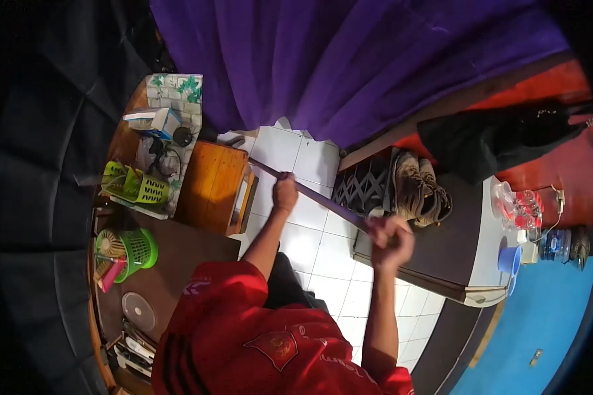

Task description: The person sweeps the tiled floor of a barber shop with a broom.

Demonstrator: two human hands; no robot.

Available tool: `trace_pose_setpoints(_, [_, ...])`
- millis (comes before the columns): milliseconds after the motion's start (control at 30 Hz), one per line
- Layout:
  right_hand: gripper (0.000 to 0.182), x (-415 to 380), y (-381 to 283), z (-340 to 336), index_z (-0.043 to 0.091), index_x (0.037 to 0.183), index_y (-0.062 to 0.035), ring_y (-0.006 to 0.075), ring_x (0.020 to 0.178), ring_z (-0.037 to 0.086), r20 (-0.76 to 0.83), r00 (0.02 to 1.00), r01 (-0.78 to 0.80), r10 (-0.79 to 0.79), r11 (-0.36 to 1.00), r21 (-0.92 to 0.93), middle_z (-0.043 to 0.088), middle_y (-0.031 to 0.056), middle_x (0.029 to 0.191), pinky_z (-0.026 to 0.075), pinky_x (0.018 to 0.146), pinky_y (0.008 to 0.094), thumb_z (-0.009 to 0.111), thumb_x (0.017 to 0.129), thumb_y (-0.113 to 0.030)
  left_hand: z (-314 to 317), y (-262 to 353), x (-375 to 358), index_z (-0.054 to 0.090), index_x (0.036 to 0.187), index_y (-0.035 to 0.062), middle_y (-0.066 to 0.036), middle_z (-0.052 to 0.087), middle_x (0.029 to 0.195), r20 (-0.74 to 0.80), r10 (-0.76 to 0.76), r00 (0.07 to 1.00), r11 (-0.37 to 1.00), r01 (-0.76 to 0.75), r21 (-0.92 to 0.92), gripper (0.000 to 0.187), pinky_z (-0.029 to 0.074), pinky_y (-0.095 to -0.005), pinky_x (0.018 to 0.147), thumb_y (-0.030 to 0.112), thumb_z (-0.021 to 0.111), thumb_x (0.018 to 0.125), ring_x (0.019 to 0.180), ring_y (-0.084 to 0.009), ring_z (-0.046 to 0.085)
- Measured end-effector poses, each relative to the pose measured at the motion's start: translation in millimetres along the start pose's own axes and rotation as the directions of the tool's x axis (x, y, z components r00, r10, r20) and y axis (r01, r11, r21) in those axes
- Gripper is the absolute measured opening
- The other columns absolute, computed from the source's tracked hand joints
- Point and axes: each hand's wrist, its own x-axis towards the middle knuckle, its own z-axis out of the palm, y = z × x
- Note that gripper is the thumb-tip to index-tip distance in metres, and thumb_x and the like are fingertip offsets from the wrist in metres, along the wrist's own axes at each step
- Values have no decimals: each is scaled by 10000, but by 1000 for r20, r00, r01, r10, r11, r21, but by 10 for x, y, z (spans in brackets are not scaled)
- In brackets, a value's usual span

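Note:
A long dark stick (324,201) runs slantwise over the white tiled floor, from beside the wooden stool to my right hand. My left hand (285,192) is wrapped round its middle part. Near the stick's lower right end, my right hand (390,241) is closed on it, slightly blurred. The stick's far end shows close to the edge of the orange wooden stool (212,181). Whatever lies beyond my right hand on the stick is hidden.
A purple curtain (349,59) hangs ahead. Brown shoes (418,187) stand on a dark cabinet (441,247) at the right, near a blue cup (509,259). Green baskets (138,253) and a shelf with a box (155,122) are at the left.

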Motion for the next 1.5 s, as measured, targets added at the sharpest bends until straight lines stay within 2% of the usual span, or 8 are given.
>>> trace_pose_setpoints(67, [269, 237, 517, 192, 383, 669, -57, 154, 487, 379, 228, 971, 86, -71, 995, -59, 380, 47, 492, 428, 723, 362, 330, 810, -279, 108, -346, 140, 531, 850, 55, -166, 584, 792, 101, -128, 987, 991, 132, -34, 130, 489, -445, 644, 31, 520, 722, 760, -360, 593])
trace_pose_setpoints(400, [381, -54, -355, 193, 339, 601, -67, 150, 404, 300, -53, 966, 221, -253, 914, -339, 316, 29, 415, 357, 506, 323, 289, 873, -330, 311, 518, -110, 587, 723, 71, -134, 584, 698, 213, 194, 957, 980, -199, 1, 321, 442, -469, 564, 390, 614, 746, 710, -316, 592])
trace_pose_setpoints(800, [320, -1410, -1508, -157, 359, 551, -105, 117, 309, 361, 64, 917, 398, -394, 890, -225, 406, 11, 375, 320, 345, 250, 403, 830, -255, -193, 1588, -1514, 538, 603, 50, -126, 546, 608, 349, 669, 656, 638, -266, -722, 245, 447, -404, 596, 216, 651, 744, 618, -314, 546])
trace_pose_setpoints(867, [308, -1551, -1590, -57, 342, 539, -119, 121, 320, 369, 61, 893, 447, -446, 863, -236, 397, 11, 364, 333, 366, 239, 398, 817, -240, -184, 1615, -1564, 559, 707, 40, -127, 563, 684, 94, 613, 784, 471, -267, -841, 234, 445, -377, 576, 218, 710, 724, 606, -278, 566])
trace_pose_setpoints(1033, [268, -1415, -1071, -55, 360, 581, -106, 135, 409, 389, -86, 760, 562, -644, 718, -411, 427, 27, 443, 335, 437, 280, 380, 810, -244, -202, 1844, -775, 590, 898, 5, -212, 586, 969, 405, 431, 806, 710, -26, -704, 238, 497, -356, 746, 125, 681, 714, 898, -328, 587])
trace_pose_setpoints(1167, [239, -1145, 267, -609, 381, 576, -64, 130, 424, 365, -96, 616, 414, -782, 425, -805, 391, 44, 503, 252, 397, 268, 397, 776, -192, 641, 1267, -303, 579, 935, -15, -241, 534, 1111, 333, 482, 810, 856, -355, -376, 276, 465, -379, 835, 72, 630, 679, 996, -354, 545])
trace_pose_setpoints(1233, [309, -1009, 579, -453, 363, 570, -20, 149, 411, 366, -216, 820, 411, -531, 807, -425, 383, 53, 489, 263, 402, 268, 398, 813, -208, 790, 946, -325, 579, 925, -15, -232, 552, 1077, 450, 448, 773, 889, -330, -319, 277, 460, -378, 839, 73, 634, 668, 988, -349, 546])
trace_pose_setpoints(1500, [465, -1591, -666, 36, 373, 531, -21, 188, 347, 349, -101, 900, 318, -424, 796, -515, 386, 96, 414, 299, 376, 328, 443, 875, -326, -8, 1036, -1494, 588, 874, 56, -115, 589, 841, 301, 698, 649, 715, -619, -325, 159, 423, -383, 657, 125, 589, 730, 788, -273, 580])
